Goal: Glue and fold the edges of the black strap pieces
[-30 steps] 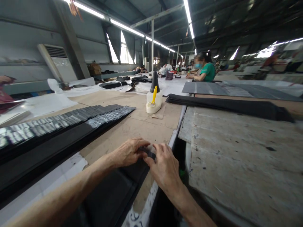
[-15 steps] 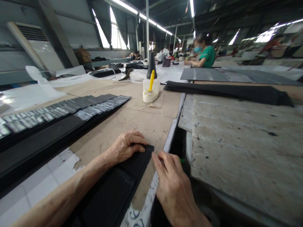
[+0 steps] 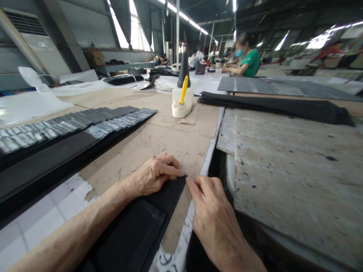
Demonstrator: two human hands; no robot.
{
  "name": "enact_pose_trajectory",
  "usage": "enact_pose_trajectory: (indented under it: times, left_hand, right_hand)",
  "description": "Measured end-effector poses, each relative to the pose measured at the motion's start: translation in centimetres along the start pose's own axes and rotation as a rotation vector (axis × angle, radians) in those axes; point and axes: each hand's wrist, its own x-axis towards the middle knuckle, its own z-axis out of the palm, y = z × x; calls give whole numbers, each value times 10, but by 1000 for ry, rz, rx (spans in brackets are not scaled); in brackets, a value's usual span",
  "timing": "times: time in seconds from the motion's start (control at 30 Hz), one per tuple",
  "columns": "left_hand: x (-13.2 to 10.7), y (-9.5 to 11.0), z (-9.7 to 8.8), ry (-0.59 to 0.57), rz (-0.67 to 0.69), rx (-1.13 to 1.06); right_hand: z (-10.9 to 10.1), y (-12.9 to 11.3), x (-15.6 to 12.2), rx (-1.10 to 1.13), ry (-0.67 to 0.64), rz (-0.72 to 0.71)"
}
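Note:
A flat black piece of fabric or leather [image 3: 127, 230] lies along the near edge of the table, with a stitched or layered rectangle on its surface. My left hand [image 3: 157, 172] rests over its far end, thumb and index finger pinched together at the corner. From the right, my right hand [image 3: 210, 206] meets the same corner with its thumb and fingertips closed on the edge. The fingertips of both hands are close together, and the bit of edge between them is mostly hidden.
A white glue container [image 3: 181, 104] with a yellow-handled brush [image 3: 184, 90] stands ahead. To the left lie overlapping black strips [image 3: 85, 130]. More black sheets [image 3: 269, 107] rest beyond the worn board [image 3: 295, 162]; a dark gap separates board and table. A co-worker in green [image 3: 249, 62] sits farther back.
My left thumb and index finger have slid to the corner and drawn together in a pinch. My right hand stays at the edge. The view has shifted slightly.

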Motion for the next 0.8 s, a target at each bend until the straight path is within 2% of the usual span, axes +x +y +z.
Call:
enact_pose_trajectory:
  times: [0.13, 0.23, 0.43, 0.57, 0.8]
  left_hand:
    - [0, 0, 0, -21, 75, 96]
    - [0, 0, 0, -17, 124, 133]
    - [-2, 1, 1, -55, 144, 191]
    - [-1, 2, 1, -42, 162, 185]
    - [0, 0, 2, -6, 116, 113]
  right_hand:
    - [1, 3, -4, 64, 38, 13]
    - [6, 7, -10, 102, 114, 28]
    - [6, 15, -13, 116, 216, 60]
    - [1, 13, -4, 100, 218, 45]
    - [4, 14, 3, 184, 208, 111]
